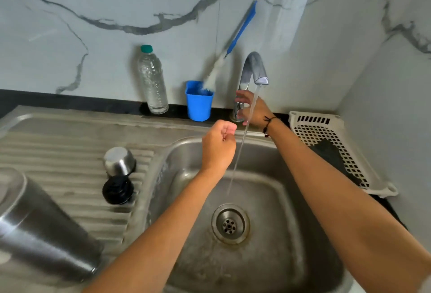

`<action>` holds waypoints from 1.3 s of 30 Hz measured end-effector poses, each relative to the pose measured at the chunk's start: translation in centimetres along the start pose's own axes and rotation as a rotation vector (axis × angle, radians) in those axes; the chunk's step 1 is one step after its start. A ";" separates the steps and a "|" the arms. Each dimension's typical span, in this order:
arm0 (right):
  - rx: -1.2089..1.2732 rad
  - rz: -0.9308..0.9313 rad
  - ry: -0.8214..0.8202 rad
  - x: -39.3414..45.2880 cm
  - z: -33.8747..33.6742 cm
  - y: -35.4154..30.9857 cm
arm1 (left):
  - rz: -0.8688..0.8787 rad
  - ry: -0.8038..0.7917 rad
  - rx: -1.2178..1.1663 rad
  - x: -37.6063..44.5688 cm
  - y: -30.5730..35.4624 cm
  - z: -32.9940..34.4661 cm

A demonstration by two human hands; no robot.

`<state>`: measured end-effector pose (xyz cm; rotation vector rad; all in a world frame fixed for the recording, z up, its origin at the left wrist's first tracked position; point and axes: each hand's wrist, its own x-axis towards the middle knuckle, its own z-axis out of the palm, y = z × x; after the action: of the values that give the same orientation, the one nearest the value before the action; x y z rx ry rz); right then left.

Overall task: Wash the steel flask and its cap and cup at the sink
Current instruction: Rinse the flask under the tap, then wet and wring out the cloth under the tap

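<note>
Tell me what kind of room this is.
Most likely a home kitchen, at the washing-up spot: a steel sink with ribbed drainboard, a running tap, a bottle brush in a blue cup, and marble-look wall tiles.

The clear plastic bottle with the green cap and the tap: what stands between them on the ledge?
In the head view, a blue plastic cup holding a blue-handled bottle brush stands between the bottle and the steel tap.

Ribbed steel drainboard [70, 139] carrying steel flask [42, 227], inverted steel cup [119, 161], black cap [118, 190], dark tabletop [70, 102] carrying water bottle [152, 80], blue holder [199, 101], white basket [331, 143]
</note>
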<state>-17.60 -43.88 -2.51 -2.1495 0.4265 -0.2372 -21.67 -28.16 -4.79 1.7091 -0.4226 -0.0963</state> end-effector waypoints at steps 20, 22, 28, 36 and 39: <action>0.689 0.142 0.247 -4.5 1.6 2.0 | 0.075 -0.012 0.102 -1.2 -1.3 0.2; 0.514 0.155 0.137 -7.2 1.8 3.3 | 0.025 -0.095 0.152 -1.7 -1.7 1.2; -0.083 0.069 0.344 -12.2 -4.7 7.1 | 0.074 -0.279 0.160 -3.3 0.0 5.1; -0.634 0.493 0.338 -11.5 -12.9 13.3 | 0.104 -0.406 0.149 -3.9 1.0 9.2; -0.646 0.503 0.192 -11.1 -13.0 14.3 | 0.101 -0.449 0.160 -4.4 0.6 9.9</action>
<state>-35.06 -57.03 -6.92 -2.5464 1.2723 -0.0127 -28.81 -36.02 -6.80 1.8171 -0.8676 -0.3862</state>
